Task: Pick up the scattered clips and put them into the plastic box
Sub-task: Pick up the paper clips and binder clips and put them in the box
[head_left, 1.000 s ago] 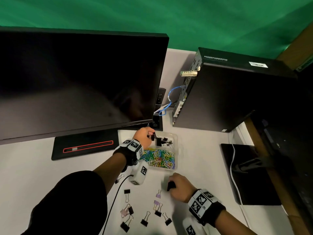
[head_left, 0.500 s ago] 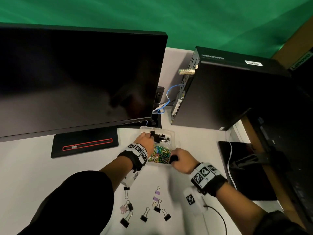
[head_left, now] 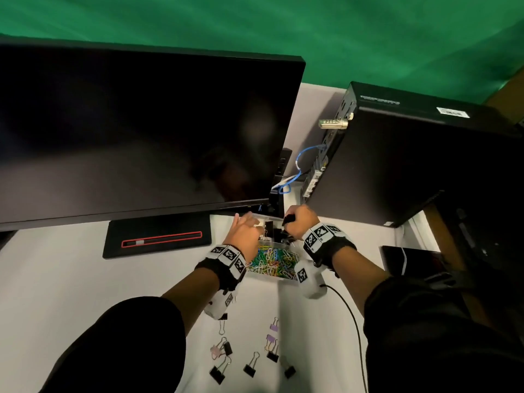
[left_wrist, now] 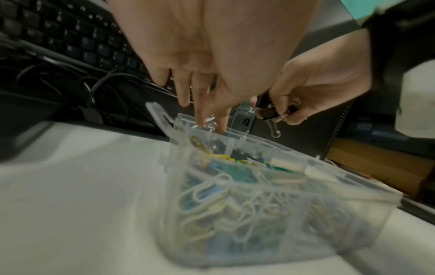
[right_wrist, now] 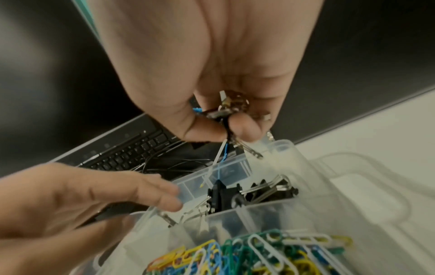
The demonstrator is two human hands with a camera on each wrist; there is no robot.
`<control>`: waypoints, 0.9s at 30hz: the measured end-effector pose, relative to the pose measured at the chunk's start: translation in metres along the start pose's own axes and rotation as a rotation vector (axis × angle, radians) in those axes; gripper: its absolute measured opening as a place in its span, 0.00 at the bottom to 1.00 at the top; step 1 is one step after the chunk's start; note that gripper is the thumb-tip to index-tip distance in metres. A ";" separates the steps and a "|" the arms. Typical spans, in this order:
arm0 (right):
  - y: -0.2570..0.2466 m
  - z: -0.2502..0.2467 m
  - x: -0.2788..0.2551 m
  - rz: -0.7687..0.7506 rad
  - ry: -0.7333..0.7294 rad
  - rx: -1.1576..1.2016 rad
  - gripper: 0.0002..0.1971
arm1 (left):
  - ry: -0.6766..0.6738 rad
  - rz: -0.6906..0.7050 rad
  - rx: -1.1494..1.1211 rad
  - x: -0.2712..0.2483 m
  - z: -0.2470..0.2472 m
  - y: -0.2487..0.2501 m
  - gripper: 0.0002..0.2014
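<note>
A clear plastic box (head_left: 279,279) (left_wrist: 259,142) (right_wrist: 283,146) stands in front of the monitor. Colourful paper clips (head_left: 272,260) (right_wrist: 259,251) fill its near part, and black binder clips (head_left: 272,232) (right_wrist: 266,191) lie in the far compartment. My right hand (head_left: 297,222) (right_wrist: 226,126) (left_wrist: 306,93) pinches a black binder clip (right_wrist: 219,113) (left_wrist: 266,111) just above that far compartment. Over the box's far left corner my left hand (head_left: 245,229) (left_wrist: 212,119) (right_wrist: 94,195) has straight fingers and holds nothing. Several scattered binder clips (head_left: 251,367), black, purple and pink, lie on the white table near me.
A large dark monitor (head_left: 127,131) with its base (head_left: 158,236) stands at the back left, and a black computer tower (head_left: 411,165) at the back right. A keyboard (right_wrist: 132,148) lies behind the box. A black cable (head_left: 354,321) runs from my right wrist.
My right hand has carried a black binder clip from the table near the scattered clips up to the box. My left hand stayed over the box and its fingers straightened.
</note>
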State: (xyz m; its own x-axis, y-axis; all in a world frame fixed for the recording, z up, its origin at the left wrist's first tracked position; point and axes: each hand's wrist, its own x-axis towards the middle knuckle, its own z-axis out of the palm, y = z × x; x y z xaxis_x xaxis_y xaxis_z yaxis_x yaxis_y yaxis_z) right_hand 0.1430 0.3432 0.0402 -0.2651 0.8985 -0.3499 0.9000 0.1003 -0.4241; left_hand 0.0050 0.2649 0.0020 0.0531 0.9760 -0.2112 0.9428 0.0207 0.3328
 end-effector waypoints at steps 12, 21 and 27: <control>0.026 0.007 -0.006 -0.100 -0.023 0.097 0.19 | 0.060 -0.147 -0.194 -0.045 0.004 -0.038 0.28; 0.039 0.020 -0.038 -0.164 -0.188 -0.228 0.23 | -0.091 -0.230 -0.187 -0.097 0.031 -0.042 0.23; 0.043 0.027 -0.084 -0.259 0.072 -0.009 0.21 | -0.171 -0.234 0.010 -0.132 0.049 -0.026 0.26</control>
State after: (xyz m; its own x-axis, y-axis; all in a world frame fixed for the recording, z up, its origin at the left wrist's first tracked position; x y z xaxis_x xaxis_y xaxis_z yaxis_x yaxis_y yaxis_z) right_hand 0.1942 0.2608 0.0289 -0.4621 0.8703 -0.1703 0.8084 0.3344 -0.4844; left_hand -0.0100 0.1245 -0.0235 -0.1128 0.8941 -0.4334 0.9390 0.2385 0.2478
